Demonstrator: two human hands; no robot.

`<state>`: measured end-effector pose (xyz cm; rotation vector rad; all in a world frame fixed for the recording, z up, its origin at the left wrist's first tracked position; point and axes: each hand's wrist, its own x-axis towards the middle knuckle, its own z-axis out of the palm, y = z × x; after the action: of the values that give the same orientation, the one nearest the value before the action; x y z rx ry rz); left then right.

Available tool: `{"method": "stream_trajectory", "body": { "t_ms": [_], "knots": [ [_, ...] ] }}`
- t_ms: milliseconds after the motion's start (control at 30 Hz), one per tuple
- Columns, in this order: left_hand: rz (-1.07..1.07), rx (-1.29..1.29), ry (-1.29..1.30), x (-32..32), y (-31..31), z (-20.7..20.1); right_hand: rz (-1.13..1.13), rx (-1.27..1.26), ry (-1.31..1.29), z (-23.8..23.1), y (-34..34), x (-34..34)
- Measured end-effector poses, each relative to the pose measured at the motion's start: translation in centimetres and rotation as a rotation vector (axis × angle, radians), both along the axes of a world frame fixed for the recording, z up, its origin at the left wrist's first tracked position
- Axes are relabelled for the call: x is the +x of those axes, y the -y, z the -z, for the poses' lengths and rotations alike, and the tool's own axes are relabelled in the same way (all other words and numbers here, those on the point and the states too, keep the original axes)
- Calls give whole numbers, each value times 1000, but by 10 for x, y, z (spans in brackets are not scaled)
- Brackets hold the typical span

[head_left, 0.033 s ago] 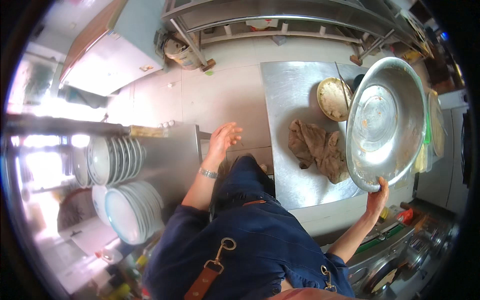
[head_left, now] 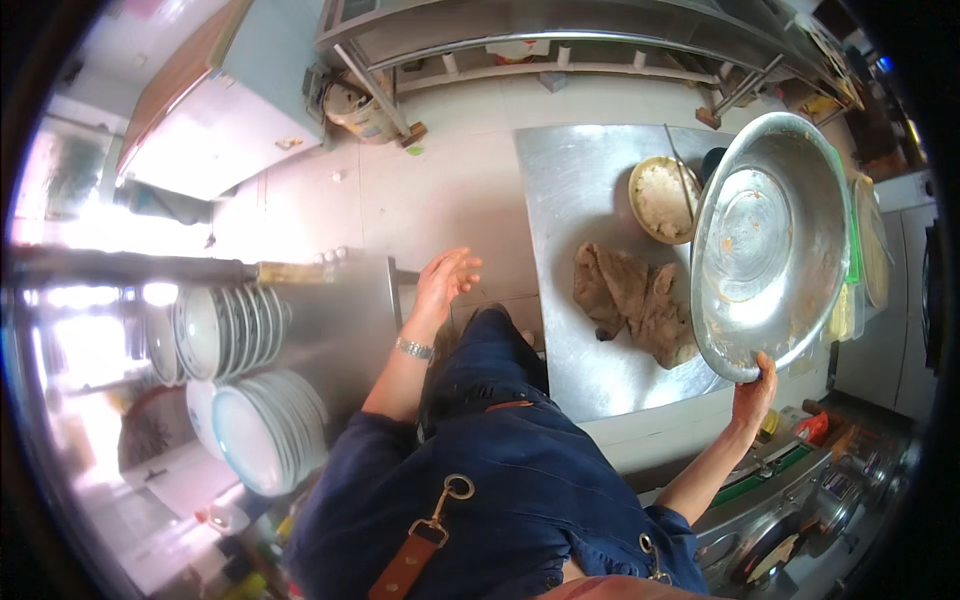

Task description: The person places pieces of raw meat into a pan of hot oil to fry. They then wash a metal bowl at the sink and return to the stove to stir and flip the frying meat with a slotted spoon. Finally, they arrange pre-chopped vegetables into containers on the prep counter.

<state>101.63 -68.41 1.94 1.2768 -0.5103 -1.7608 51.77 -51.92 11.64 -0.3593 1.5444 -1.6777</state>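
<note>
My right hand (head_left: 755,395) grips the lower rim of a large metal basin (head_left: 750,235). The basin is tipped on edge at the right of the steel table, its stained inside facing left. I cannot tell whether its underside rests on anything. My left hand (head_left: 445,280), with a metal watch on the wrist, hangs in the air left of the table; its fingers are loosely bent and apart, holding nothing. A crumpled brown cloth (head_left: 635,300) lies on the table beside the basin. Behind the cloth stands a yellowish bowl (head_left: 640,215) of white crumbly food, a thin stick or utensil handle across it.
The steel table (head_left: 575,375) stands ahead and right. At my left, a steel shelf (head_left: 365,310) bears stacked white plates (head_left: 265,430) and upright bowls (head_left: 225,325). A bucket (head_left: 360,110) and a steel rack (head_left: 540,40) are at the far side. Pots (head_left: 840,490) sit at lower right.
</note>
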Motion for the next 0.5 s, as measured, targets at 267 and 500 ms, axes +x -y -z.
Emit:
{"method": "stream_trajectory", "body": {
  "t_ms": [267,500],
  "knots": [
    [85,36,139,21,84,14,66,-50,-24,-2,45,-30],
    [71,76,194,52,181,41,109,-16,-5,-11,118,-33]
  ]
}}
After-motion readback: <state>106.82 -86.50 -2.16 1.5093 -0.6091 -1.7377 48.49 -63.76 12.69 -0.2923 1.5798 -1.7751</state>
